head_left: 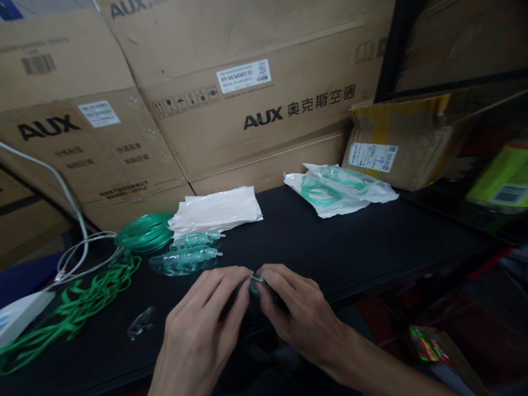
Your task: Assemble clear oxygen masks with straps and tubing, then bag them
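My left hand (pixel 206 319) and my right hand (pixel 297 313) meet at the table's front edge. Between their thumbs and fingertips both pinch a small green clear plastic piece (pixel 255 286); most of it is hidden by the fingers, so its kind does not show. Just beyond my left hand lie clear green plastic masks (pixel 185 260) with pale nozzles. A coil of green tubing (pixel 145 232) sits behind them, beside a stack of white pouches (pixel 218 212). Tangled green elastic straps (pixel 88 302) spread to the left. Nearer me lies a small clear plastic piece (pixel 141 323).
Two see-through packets (pixel 330 190) with green tubing inside lie at the back right. Large cardboard boxes (pixel 264 137) wall off the table's back; a smaller carton (pixel 400 140) stands at right. A white power strip (pixel 25 316) with cables occupies the left edge.
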Demonstrator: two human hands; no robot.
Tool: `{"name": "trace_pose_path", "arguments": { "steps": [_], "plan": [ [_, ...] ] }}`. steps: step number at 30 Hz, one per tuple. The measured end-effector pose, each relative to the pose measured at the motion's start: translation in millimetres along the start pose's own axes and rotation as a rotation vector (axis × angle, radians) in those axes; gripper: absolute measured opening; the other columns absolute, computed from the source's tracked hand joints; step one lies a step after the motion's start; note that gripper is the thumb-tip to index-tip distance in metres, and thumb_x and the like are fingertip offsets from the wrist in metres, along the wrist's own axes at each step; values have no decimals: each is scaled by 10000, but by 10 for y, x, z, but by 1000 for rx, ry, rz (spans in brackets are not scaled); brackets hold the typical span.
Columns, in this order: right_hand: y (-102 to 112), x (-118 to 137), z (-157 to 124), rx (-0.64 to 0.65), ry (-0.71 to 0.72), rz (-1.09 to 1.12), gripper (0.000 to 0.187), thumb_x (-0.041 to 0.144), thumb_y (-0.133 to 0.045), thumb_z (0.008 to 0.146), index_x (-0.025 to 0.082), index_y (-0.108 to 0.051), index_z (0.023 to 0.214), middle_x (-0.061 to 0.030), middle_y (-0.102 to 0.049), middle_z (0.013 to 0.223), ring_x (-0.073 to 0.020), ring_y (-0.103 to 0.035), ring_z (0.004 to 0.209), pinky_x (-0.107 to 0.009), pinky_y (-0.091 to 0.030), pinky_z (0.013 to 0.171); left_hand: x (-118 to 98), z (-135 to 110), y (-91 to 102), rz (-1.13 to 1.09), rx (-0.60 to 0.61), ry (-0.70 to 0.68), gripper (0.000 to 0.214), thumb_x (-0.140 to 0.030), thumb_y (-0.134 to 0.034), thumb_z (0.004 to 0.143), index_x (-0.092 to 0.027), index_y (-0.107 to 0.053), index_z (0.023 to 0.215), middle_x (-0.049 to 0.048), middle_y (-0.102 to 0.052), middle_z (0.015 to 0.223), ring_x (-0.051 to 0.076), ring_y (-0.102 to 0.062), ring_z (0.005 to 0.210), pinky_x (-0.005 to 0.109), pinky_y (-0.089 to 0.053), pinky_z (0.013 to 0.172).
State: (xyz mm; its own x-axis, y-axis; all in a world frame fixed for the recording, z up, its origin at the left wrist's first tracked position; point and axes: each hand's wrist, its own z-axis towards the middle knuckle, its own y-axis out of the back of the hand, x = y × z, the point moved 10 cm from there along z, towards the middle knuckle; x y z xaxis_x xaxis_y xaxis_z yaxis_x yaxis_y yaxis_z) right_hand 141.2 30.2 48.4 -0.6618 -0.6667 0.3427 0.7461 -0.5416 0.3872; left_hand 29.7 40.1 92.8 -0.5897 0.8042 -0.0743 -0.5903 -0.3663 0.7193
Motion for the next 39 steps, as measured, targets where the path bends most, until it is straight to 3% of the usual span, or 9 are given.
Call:
{"name": "trace_pose_path", "arguments": {
  "steps": [15,25,33,36,39],
  "plan": [
    [-9,-30,-48,51,5,-23,207,175,-454,1063,194,-637,970,-80,-757,983,-142,-744,753,-211,-532,598,104,-49,-52,-48,-11,75,136,-263,-577,1044,-224,-660,1144,13,-758,1102,134,-747,1014,203,-549,999],
    [65,-17,-18,-53,21,-8,175,127,-485,1030,196,-609,928,-46,-733,849,-128,-722,679,-201,-510,587,28,-23,-65,-73,-51,60,79,-239,-593,1038,-221,-646,1093,-5,-760,1052,93,-749,981,137,-524,994],
    [42,21,-38,-55,42,-49,113,167,-542,1021,177,-626,1095,-103,-760,1009,-175,-771,826,-220,-567,645,29,-34,0,-46,-85,26,146,-215,-545,1054,-209,-666,1134,13,-769,1081,115,-754,997,167,-540,1002],
    [49,13,-11,-3,14,115,219,318,-602,1003,172,-618,1165,-133,-744,1095,-227,-763,946,-280,-613,759,6,-33,62,-17,-82,-9,162,-185,-531,1055,-203,-670,1136,18,-766,1100,116,-749,1011,178,-533,1024],
    [26,-158,42,80,-171,463,268,358,-577,1018,183,-618,1217,-127,-704,1168,-227,-715,1091,-332,-597,935,-1,-48,134,-23,-75,-28,177,-145,-549,1038,-211,-668,1150,17,-759,1114,120,-742,1016,195,-538,1024]
  ]
}}
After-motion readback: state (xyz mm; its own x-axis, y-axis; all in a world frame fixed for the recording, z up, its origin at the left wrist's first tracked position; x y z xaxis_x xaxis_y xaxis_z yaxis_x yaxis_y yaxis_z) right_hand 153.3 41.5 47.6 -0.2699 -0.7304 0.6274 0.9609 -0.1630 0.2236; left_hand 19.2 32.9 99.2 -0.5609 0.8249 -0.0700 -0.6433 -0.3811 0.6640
